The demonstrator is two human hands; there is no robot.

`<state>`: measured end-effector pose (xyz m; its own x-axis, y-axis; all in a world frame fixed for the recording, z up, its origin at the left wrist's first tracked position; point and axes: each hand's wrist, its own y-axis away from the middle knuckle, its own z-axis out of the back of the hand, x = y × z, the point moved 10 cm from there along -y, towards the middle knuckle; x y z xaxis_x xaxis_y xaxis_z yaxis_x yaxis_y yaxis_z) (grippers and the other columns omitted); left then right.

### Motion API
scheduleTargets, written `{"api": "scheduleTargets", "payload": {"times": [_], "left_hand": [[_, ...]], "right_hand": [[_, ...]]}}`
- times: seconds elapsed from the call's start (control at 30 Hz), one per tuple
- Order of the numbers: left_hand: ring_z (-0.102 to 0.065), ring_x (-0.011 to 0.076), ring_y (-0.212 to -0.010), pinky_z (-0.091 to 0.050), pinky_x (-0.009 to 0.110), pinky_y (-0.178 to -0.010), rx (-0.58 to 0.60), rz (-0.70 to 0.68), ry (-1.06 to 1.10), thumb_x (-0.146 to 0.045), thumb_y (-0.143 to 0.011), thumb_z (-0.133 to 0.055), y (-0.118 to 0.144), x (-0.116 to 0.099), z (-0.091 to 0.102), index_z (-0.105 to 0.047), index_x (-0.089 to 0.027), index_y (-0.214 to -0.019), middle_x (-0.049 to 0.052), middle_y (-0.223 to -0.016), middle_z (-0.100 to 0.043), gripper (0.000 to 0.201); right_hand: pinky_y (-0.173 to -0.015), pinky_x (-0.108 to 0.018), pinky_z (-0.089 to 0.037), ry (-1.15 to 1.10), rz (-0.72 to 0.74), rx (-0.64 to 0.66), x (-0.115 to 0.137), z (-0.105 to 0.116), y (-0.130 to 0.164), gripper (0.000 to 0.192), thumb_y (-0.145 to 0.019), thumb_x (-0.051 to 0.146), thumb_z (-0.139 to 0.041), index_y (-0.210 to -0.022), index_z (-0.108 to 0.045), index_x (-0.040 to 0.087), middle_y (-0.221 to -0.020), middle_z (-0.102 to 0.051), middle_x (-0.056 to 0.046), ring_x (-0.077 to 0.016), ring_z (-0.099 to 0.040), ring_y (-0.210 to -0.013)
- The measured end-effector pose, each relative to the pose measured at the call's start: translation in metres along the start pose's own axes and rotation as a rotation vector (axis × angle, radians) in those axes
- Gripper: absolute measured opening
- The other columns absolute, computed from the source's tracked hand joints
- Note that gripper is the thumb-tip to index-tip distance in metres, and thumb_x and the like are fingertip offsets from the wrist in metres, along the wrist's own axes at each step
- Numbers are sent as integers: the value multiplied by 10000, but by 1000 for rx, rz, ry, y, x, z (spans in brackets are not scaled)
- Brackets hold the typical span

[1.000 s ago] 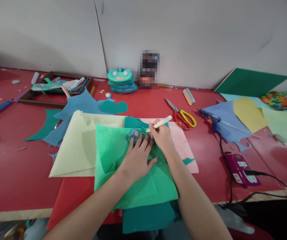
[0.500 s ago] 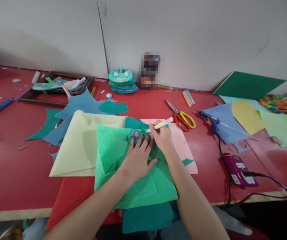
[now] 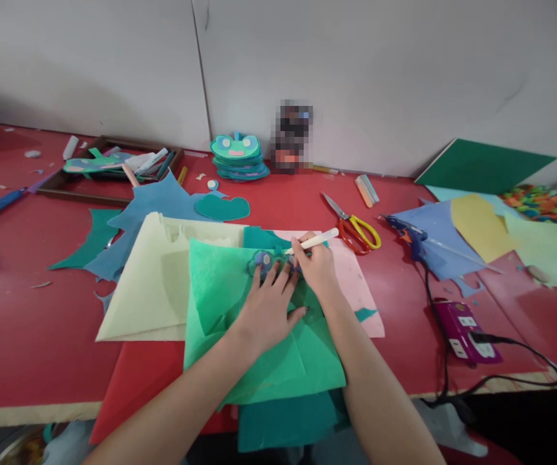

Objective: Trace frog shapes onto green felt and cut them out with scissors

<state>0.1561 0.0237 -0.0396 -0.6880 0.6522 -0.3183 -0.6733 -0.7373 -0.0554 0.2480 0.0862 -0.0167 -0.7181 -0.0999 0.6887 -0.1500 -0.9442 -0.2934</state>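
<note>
My left hand (image 3: 269, 313) lies flat with its fingers spread, pressing a small frog-face felt cutout (image 3: 255, 261) against a bright green felt sheet (image 3: 263, 371). The fingers cover the lower part of the cutout. In my right hand (image 3: 315, 261) is a white marker pen (image 3: 324, 237), its tip at the cutout's upper edge, close to the left fingertips. Under the green sheet lie a cream felt sheet (image 3: 147, 284), a pink sheet (image 3: 356, 284) and a dark teal piece (image 3: 285, 423) hanging past the table edge.
A stack of frog-face cutouts (image 3: 237, 158) stands by the wall. Scissors (image 3: 353, 226) with red and yellow handles lie right of my hands. Beyond them are a blue glue gun (image 3: 407, 236) and a magenta power strip (image 3: 465, 332) with a black cord. A brown frame (image 3: 84, 194) sits left.
The marker pen's tip has shifted very slightly along the cutout's upper edge, with my right hand still around it. My left hand stays in place; the whole view has moved a touch.
</note>
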Motion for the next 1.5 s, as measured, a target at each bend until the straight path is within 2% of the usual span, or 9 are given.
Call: {"api": "scheduleTargets", "payload": {"times": [0.23,0.5,0.73,1.03,1.27,1.5], "left_hand": [[-264,313,-1328,-132,543,-1085,-1,3,0,-478,-884,-321,1,0,1,-338,-145,-1371,130,-1446,-337,590],[-248,315,-1334,-130,543,-1087,-2,8,-4,-480,-880,-332,1,0,1,-350,-145,-1364,126,-1448,-333,589],[-243,319,-1336,-137,541,-1084,-21,2,-19,-482,-876,-336,1,-1,1,-340,-157,-1368,114,-1473,-288,590],[-247,318,-1332,-147,549,-1077,-20,10,-27,-489,-875,-322,0,0,1,-334,-167,-1373,104,-1467,-306,593],[-250,318,-1332,-138,551,-1079,-19,5,-16,-482,-876,-328,0,-1,1,-327,-166,-1379,111,-1467,-304,594],[-253,318,-1329,-144,551,-1079,-14,4,-27,-480,-879,-318,0,-1,1,-352,-151,-1366,109,-1461,-318,589]], "right_hand": [[-525,-254,-416,7,-12,42,-2,-5,-1,267,-877,407,-437,-676,-448,231,-485,-540,21,-159,-554,-460],[-565,-252,-413,-41,-10,-43,-5,4,-1,248,-885,403,-432,-713,-451,225,-487,-547,31,-155,-567,-482],[-544,-255,-414,-45,-26,-11,-8,-1,-1,246,-875,416,-439,-722,-469,226,-487,-543,28,-160,-567,-481],[-557,-254,-414,-31,-42,-99,-11,10,-1,238,-880,393,-439,-709,-443,227,-474,-545,38,-148,-561,-462],[-542,-258,-404,-11,-29,-51,-9,4,-2,235,-877,399,-439,-721,-463,225,-478,-548,36,-154,-565,-469],[-563,-282,-409,0,-98,-126,-17,12,-1,234,-867,375,-447,-684,-439,230,-459,-543,28,-166,-555,-460]]}}
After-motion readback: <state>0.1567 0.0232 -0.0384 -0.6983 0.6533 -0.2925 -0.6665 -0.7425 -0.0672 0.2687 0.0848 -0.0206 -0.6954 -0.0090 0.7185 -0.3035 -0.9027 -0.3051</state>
